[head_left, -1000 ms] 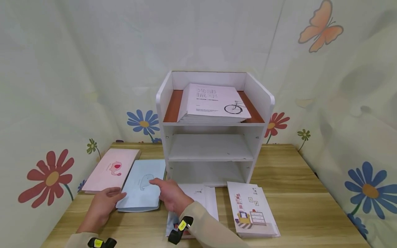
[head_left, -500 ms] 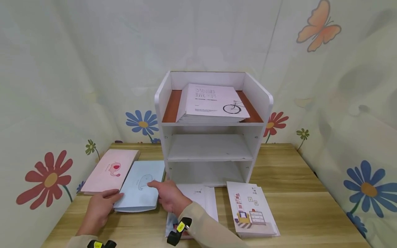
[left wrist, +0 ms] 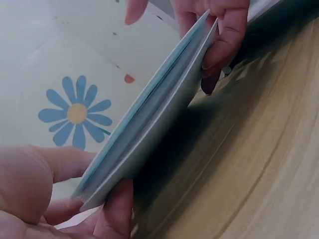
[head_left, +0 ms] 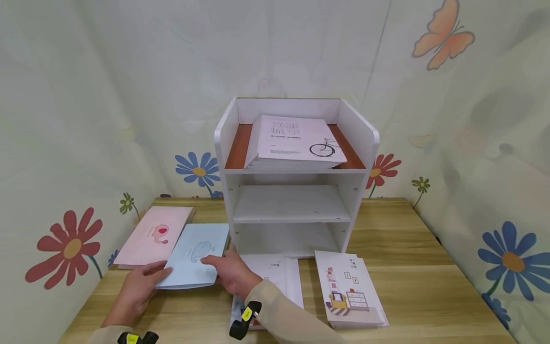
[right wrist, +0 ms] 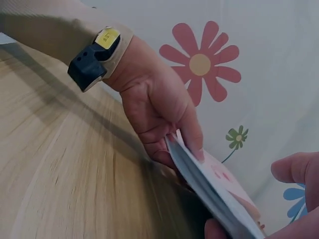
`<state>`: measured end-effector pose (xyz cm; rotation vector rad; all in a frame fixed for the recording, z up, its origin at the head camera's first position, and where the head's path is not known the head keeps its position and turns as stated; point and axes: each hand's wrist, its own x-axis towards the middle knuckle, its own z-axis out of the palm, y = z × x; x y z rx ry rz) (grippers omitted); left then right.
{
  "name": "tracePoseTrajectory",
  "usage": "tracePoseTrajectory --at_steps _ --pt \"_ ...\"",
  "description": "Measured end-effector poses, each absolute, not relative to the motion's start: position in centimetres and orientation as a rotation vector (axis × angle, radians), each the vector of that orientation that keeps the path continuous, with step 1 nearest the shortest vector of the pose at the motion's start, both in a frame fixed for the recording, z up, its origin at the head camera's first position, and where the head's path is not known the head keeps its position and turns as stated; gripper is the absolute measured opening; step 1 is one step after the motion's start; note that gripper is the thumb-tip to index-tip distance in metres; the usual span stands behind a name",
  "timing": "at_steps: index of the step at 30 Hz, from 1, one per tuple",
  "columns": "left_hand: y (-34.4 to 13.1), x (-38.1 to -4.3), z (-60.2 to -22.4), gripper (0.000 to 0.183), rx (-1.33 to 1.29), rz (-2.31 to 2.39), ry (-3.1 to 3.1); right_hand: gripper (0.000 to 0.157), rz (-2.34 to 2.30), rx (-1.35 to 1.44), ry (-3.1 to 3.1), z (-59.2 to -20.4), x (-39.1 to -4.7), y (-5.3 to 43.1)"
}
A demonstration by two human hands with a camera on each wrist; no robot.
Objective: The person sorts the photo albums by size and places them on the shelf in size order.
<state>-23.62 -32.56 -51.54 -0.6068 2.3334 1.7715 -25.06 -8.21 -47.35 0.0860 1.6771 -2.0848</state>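
A pale blue notebook [head_left: 189, 255] with a whale drawing is held between both hands at the left of the head view. My left hand [head_left: 136, 289] pinches its near left corner, thumb above and fingers beneath, as the left wrist view shows. On the right edge, my right hand [head_left: 234, 273] grips the cover with the thumb on top and its other fingers underneath. Seen edge-on in the left wrist view, the notebook [left wrist: 144, 117] is raised off the wood, with shadow below it. A pink notebook [head_left: 150, 234] with an elephant drawing lies just left of it.
A white shelf unit [head_left: 296, 224] stands at the back centre, with a stack of books [head_left: 296, 141] on its top level. White booklets [head_left: 291, 282] lie partly under my right forearm. Another illustrated stack [head_left: 350, 291] lies right of them on the wooden table [head_left: 412, 267].
The blue notebook's near edge has risen slightly and its pages look more closed together. My right hand has shifted a little left and toward me; the left hand keeps its hold.
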Motion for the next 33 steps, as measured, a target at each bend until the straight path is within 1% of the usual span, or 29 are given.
tracePoseTrajectory --at_steps 3,6,10,13,24,33 --pt "-32.7 -23.6 -51.6 0.077 -0.570 1.833 2.261 0.069 -2.092 0.070 1.652 -47.8 -25.2 -8.4" --pt "-32.6 -23.5 -51.5 0.076 -0.554 1.874 2.220 0.061 -2.100 0.057 1.651 -48.5 -25.3 -8.7" --pt "-32.5 -23.3 -51.6 0.080 -0.558 1.948 2.185 0.053 -2.106 0.049 1.680 -49.1 -25.4 -9.0" --pt "-32.5 -23.2 -51.9 0.084 -0.549 1.993 2.175 0.051 -2.126 0.032 1.696 -49.4 -25.2 -9.0" --pt "-31.9 -22.7 -51.8 0.085 -0.544 2.003 2.212 0.058 -2.242 0.031 1.661 -49.8 -24.8 -9.0" --pt "-31.7 -22.4 -51.8 0.088 -0.545 2.124 2.087 0.060 -2.270 0.004 1.631 -49.7 -24.6 -8.6"
